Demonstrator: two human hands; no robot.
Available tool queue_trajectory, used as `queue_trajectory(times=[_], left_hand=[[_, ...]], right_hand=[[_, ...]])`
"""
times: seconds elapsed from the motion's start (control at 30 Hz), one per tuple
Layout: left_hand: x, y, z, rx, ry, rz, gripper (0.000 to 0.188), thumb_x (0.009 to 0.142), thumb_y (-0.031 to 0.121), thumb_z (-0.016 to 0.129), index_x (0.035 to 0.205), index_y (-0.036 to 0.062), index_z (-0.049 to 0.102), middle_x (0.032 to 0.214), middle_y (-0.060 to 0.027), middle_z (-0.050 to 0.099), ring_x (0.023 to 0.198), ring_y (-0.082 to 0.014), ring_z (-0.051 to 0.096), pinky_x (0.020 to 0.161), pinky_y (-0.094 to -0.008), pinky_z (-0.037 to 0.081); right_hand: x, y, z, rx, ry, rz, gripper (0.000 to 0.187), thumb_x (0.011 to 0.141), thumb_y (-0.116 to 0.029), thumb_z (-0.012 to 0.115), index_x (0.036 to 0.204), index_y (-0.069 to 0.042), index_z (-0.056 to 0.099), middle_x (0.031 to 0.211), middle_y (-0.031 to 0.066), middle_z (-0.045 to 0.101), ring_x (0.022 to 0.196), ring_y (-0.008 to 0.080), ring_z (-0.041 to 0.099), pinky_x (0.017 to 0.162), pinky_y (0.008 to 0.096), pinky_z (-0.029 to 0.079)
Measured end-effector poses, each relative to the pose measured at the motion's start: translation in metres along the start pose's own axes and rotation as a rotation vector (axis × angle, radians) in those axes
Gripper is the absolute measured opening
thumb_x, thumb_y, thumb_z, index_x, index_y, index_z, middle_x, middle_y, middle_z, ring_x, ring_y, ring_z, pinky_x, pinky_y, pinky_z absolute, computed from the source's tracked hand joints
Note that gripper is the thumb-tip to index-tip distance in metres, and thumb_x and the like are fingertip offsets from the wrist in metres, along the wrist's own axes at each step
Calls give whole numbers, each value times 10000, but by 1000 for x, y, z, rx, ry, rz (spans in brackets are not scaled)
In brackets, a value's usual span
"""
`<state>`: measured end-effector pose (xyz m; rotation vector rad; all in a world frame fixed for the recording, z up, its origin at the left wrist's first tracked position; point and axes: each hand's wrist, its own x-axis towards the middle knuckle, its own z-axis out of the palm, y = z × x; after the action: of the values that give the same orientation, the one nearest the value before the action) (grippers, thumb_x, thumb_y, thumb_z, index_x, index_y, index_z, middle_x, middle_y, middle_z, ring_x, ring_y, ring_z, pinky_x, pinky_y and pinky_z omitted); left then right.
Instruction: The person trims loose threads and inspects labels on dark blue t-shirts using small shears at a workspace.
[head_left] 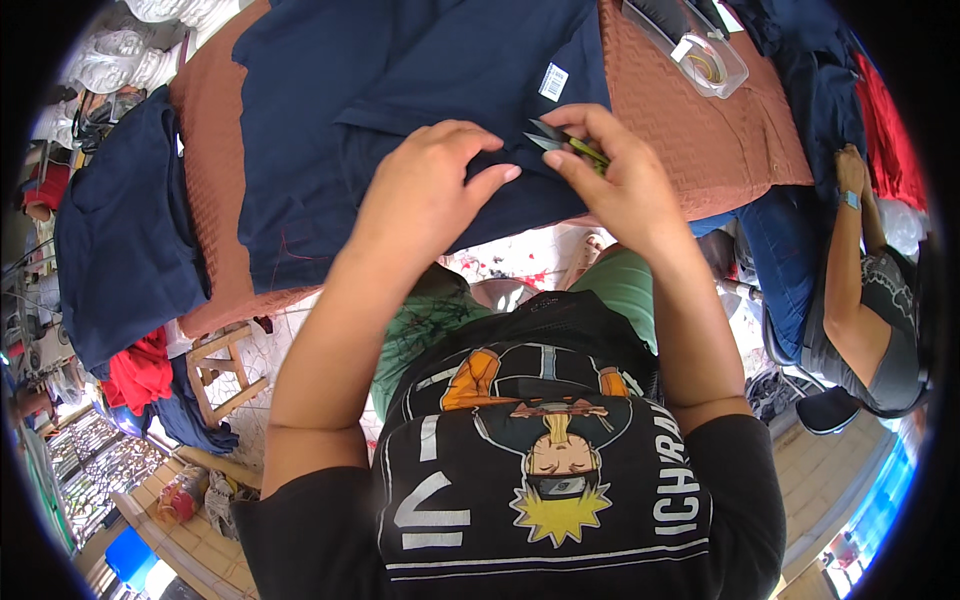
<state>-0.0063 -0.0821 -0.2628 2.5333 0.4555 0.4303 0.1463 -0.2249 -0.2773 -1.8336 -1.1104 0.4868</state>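
Brown-covered table: stretches across 12 o'clock, likely draped to give a soft, steady surface.
Dark blue cloth: lies spread on the table toward 11 o'clock, apparently flat to keep folds within reach.
Left hand: hovers or rests at 11 o'clock over the cloth, cannot tell which; wide between thumb and forefinger, gripping nothing visible.
Right hand: pinches snips at 1 o'clock with thumb and fingers.
Clear box: sits between 1 and 2 o'clock, perhaps for handy storage.
Snips: point toward 10 o'clock with parted blades, seemingly angled for control.
White tag: lies on the cloth, near 12 o'clock.
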Motion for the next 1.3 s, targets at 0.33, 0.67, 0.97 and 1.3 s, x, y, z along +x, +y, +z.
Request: queue_trajectory(times=[0.33, 0.67, 0.97, 1.3], left_hand=[[-7, -6, 56, 110, 373, -1, 186, 754, 155, 759, 897, 39, 731, 996, -57, 685, 905, -253, 625, 800, -354, 516], [9, -12, 26, -250, 71, -306, 237, 848, 238, 676, 961, 36, 728, 953, -114, 722, 794, -245, 692, 739, -325, 530], [10, -19, 22, -369, 7, -291, 249, 847, 254, 696, 969, 40, 734, 909, -98, 727, 812, -218, 681, 771, -314, 515], [-12, 11, -38, -136, -217, -177, 295, 802, 300, 753, 820, 14, 682, 797, -74, 658, 691, -208, 637, 637, -304, 491]], right_hand=[[-6, 19, 20, 58, 49, 24, 166, 898, -95, 630, 1044, -17, 625, 932, 160, 700, 872, 307, 686, 755, 357, 516], [-7, 15, 14, 28, 17, 30, 155, 893, -99, 636, 1033, -32, 631, 926, 150, 699, 869, 311, 683, 748, 357, 516], [-5, 11, 22, -148, 34, -168, 175, 869, -132, 641, 1034, -79, 610, 948, 117, 664, 847, 345, 643, 712, 414, 508], [-9, 9, 3, -204, 83, -128, 216, 836, -136, 682, 1037, -95, 614, 954, 92, 644, 853, 305, 656, 728, 413, 517]])
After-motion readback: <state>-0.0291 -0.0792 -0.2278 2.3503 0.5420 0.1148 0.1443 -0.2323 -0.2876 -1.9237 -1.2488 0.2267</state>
